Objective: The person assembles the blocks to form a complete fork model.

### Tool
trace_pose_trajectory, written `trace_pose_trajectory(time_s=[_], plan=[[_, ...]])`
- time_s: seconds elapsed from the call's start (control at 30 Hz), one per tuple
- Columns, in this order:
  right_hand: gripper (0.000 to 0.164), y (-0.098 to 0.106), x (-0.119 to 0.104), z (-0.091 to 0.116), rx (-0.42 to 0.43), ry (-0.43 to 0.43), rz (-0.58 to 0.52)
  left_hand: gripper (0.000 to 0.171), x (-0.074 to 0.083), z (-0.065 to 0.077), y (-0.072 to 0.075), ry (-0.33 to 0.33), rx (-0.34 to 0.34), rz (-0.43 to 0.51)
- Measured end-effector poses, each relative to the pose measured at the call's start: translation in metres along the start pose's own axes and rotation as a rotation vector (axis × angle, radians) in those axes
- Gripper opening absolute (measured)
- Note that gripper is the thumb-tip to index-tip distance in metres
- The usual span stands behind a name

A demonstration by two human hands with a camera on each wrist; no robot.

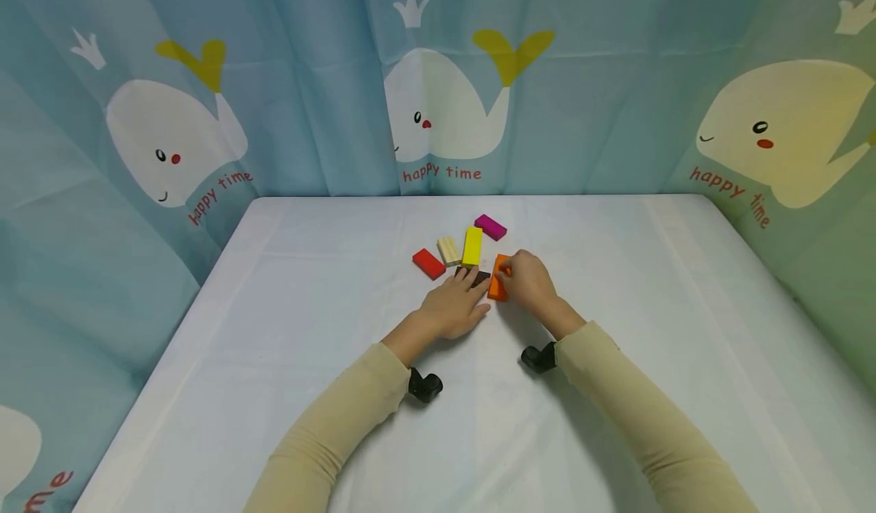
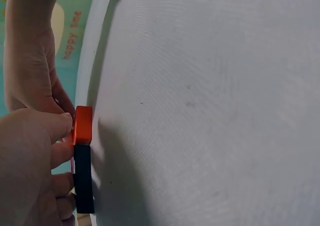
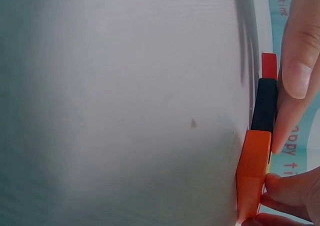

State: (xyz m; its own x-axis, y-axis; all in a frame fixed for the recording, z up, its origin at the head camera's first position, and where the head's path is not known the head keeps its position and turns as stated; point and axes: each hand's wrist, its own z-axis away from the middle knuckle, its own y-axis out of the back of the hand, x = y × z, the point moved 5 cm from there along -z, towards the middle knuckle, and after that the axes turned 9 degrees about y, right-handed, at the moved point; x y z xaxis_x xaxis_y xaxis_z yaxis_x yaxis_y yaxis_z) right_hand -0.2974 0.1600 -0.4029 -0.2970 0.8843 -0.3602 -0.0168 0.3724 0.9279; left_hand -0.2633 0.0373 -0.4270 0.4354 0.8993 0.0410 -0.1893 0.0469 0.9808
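My left hand (image 1: 454, 306) lies with its fingers spread and mostly straight, their tips resting on a dark block (image 3: 264, 103). An orange block (image 1: 497, 288) lies against the right end of that dark block. My right hand (image 1: 532, 279) has its fingers bent and pinches the orange block at its right side. In the left wrist view, the left thumb (image 2: 61, 123) is close beside the orange block's end. Behind the dark block stand a yellow block (image 1: 472, 246) and a cream ridged block (image 1: 449, 251). A red block (image 1: 429, 264) lies to the left.
A magenta block (image 1: 490, 227) lies farthest back on the white table (image 1: 308, 285). Black wrist devices (image 1: 426, 386) stick out at both sleeves. A blue curtain (image 1: 328, 118) with whale prints hangs along the table's back edge and sides.
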Motion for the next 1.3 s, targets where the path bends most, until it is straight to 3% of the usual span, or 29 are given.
trace_pose_trajectory(time_s=[1.3], plan=[[0.026,-0.002,-0.012,0.014,0.016,0.086,0.012,0.055,-0.004,0.021,-0.001,-0.062,-0.008,0.03]])
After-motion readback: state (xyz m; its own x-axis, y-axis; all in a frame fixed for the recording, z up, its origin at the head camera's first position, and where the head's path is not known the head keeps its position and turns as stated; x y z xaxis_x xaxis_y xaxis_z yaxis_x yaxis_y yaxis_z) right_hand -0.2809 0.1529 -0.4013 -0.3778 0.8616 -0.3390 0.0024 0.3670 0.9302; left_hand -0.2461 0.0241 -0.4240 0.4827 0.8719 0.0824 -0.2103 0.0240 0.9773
